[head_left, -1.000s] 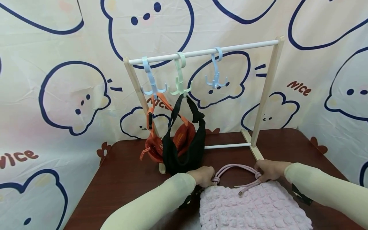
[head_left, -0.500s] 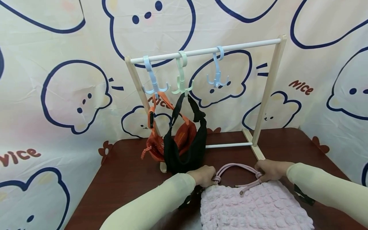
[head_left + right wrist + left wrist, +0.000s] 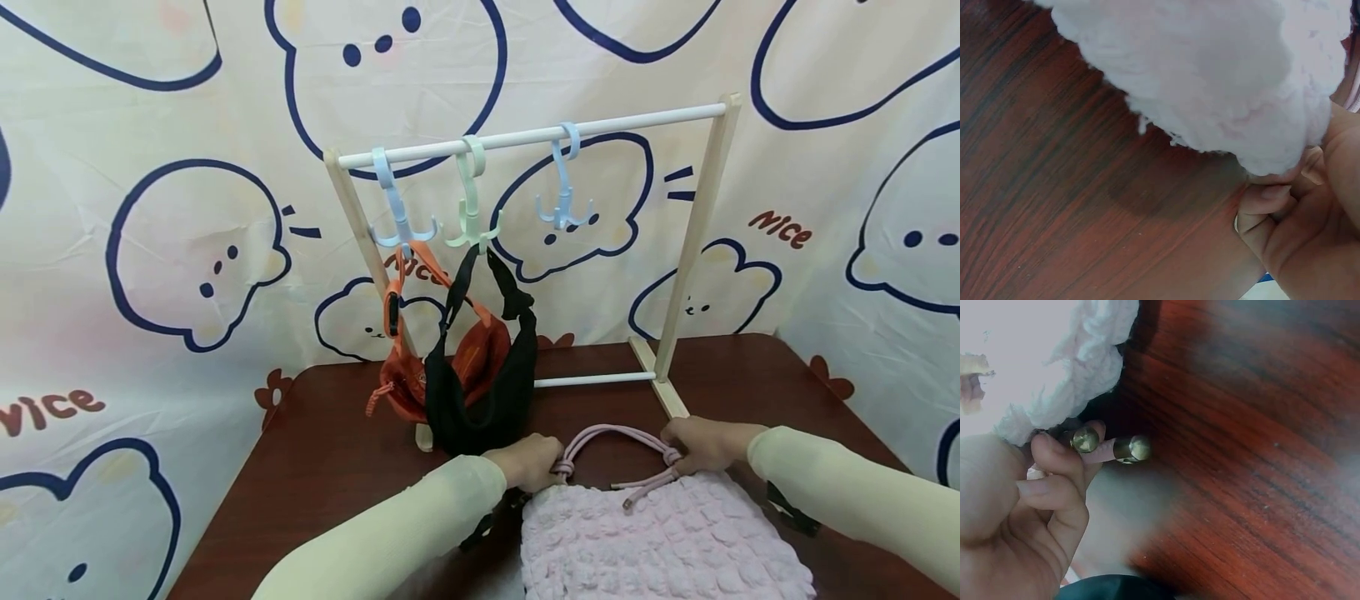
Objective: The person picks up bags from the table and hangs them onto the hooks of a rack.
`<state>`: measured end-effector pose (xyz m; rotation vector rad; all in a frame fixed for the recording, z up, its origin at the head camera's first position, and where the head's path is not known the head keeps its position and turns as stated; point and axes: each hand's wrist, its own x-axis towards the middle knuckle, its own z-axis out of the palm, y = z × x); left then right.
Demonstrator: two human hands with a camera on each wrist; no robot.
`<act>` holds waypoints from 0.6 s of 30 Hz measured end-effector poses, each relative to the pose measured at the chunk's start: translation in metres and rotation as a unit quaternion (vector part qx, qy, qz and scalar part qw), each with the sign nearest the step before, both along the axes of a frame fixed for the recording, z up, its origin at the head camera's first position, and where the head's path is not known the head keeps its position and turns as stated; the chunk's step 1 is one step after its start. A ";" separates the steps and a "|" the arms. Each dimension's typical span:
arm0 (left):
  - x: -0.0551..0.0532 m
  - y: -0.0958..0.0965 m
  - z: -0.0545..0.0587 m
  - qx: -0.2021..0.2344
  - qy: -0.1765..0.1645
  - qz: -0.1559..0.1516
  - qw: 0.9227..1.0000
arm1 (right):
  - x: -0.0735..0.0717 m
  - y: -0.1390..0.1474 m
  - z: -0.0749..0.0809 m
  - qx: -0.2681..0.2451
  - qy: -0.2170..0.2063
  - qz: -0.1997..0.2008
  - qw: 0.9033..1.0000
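A pale pink, puffy-textured handbag (image 3: 660, 533) lies at the front of the table in the head view. Its pink cord handle (image 3: 611, 430) arches up between my hands, knotted at both ends. My left hand (image 3: 528, 461) grips the bag's upper left corner by the cord's knot. In the left wrist view, brass-coloured cord tips (image 3: 1132, 449) stick out past its curled fingers. My right hand (image 3: 705, 443) grips the upper right corner at the other knot. The right wrist view has that hand's fingers (image 3: 1266, 203) curled at the bag's edge, the thumb partly hidden.
Behind the bag stands a rack with a white top rail (image 3: 637, 119). A blue hook (image 3: 397, 217), a green hook (image 3: 470, 208) and another blue hook (image 3: 562, 196) hang from it. An orange bag (image 3: 405, 379) and a black bag (image 3: 480, 425) hang at the left. The dark wooden table (image 3: 315, 467) lies below.
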<state>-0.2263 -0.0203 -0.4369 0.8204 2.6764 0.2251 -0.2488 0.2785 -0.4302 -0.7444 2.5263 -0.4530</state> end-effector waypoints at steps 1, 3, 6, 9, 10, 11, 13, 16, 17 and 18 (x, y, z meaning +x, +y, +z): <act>0.000 -0.001 0.000 0.004 0.001 -0.002 1.000 | 0.000 0.000 -0.001 0.002 0.001 -0.002 1.000; 0.000 -0.002 -0.001 0.012 0.005 -0.005 1.000 | -0.001 0.000 -0.002 0.006 0.003 -0.004 1.000; 0.001 -0.004 -0.002 0.022 0.008 -0.011 1.000 | -0.001 0.000 -0.002 0.012 0.003 -0.010 1.000; 0.000 -0.006 -0.003 0.030 0.011 -0.017 0.999 | -0.002 -0.001 -0.002 0.011 0.003 -0.008 1.000; 0.000 -0.006 -0.003 0.033 0.011 -0.019 0.999 | -0.002 -0.001 -0.002 0.008 0.002 -0.009 1.000; 0.000 -0.007 -0.004 0.034 0.012 -0.020 0.999 | -0.002 -0.001 -0.002 0.005 0.002 -0.009 1.000; 0.000 -0.007 -0.004 0.037 0.015 -0.024 0.999 | -0.002 -0.001 -0.002 -0.007 0.001 -0.007 1.000; -0.001 -0.008 -0.005 0.042 0.012 -0.027 0.999 | -0.001 0.001 -0.002 -0.021 0.010 0.002 1.000; -0.001 -0.008 -0.005 0.044 0.009 -0.028 0.999 | -0.001 0.002 -0.002 -0.023 0.010 0.002 1.000; -0.001 -0.009 -0.005 0.044 0.007 -0.027 0.999 | -0.001 0.002 -0.001 -0.024 0.012 0.004 1.000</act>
